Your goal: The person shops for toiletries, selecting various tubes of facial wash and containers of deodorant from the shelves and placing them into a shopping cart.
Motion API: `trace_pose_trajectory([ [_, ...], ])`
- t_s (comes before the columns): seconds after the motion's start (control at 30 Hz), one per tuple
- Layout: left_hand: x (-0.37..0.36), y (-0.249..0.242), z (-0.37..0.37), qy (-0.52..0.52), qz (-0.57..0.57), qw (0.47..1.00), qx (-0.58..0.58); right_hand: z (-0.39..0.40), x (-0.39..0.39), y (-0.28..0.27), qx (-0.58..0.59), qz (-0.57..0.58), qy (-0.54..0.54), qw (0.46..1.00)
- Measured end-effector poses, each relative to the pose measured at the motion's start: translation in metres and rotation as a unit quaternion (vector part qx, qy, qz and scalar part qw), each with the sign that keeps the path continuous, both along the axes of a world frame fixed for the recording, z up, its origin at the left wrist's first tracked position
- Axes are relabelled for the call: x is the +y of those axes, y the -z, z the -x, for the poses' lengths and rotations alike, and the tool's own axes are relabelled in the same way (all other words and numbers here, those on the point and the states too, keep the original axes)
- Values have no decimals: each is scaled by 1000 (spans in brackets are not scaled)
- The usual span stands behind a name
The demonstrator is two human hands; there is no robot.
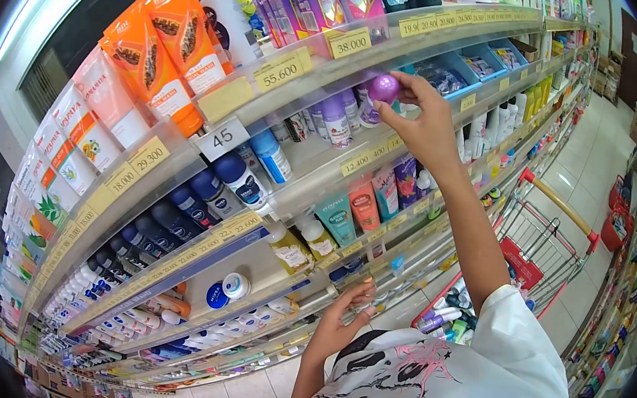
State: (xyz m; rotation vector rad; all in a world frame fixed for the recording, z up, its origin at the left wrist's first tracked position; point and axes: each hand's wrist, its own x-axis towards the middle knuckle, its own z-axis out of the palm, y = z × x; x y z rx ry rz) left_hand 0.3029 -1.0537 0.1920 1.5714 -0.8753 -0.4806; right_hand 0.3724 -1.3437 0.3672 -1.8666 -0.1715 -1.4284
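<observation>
Purple roll-on bottle (382, 88), upper centre of the frame, pinched at its rounded cap between fingertips and thumb of right hand (424, 121); raised at the lip of second shelf (322, 161), just beside more purple-capped bottles (334, 120) standing there. Judged light, small and rigid; smooth glossy dome likely slippery, so better taken lower round the body than by the cap alone; probably not fragile, plastic by the look. Left hand (341, 325), lower centre, fingers loosely curled, holding nothing that shows, near the edge of lower shelf (245, 322). Further out: blue-capped deodorants (179, 209) in a row to the left; orange tubes (168, 50) upper left on the top shelf; yellow price tags (281, 69) along the shelf fronts. Red shopping cart (548, 244) at right, some bottles lying in it; white printed shirt (454, 381) along the bottom; tiled aisle running off to the upper right.
</observation>
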Motion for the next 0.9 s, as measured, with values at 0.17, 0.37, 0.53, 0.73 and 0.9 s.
trace_pose_trajectory([
  [0.17,9,8,0,-15,-8,999,41,-4,-6,7,40,-49,24,998],
  [0.37,7,18,0,-3,-20,999,41,-9,-9,9,67,-32,43,996],
  [0.53,7,14,1,-3,-33,999,41,-11,-7,12,21,-33,45,998],
  [0.73,7,20,-1,0,-36,998,46,-1,2,22,84,6,178,980],
  [0.9,3,19,1,9,-49,998,49,-7,-1,28,139,14,252,958],
])
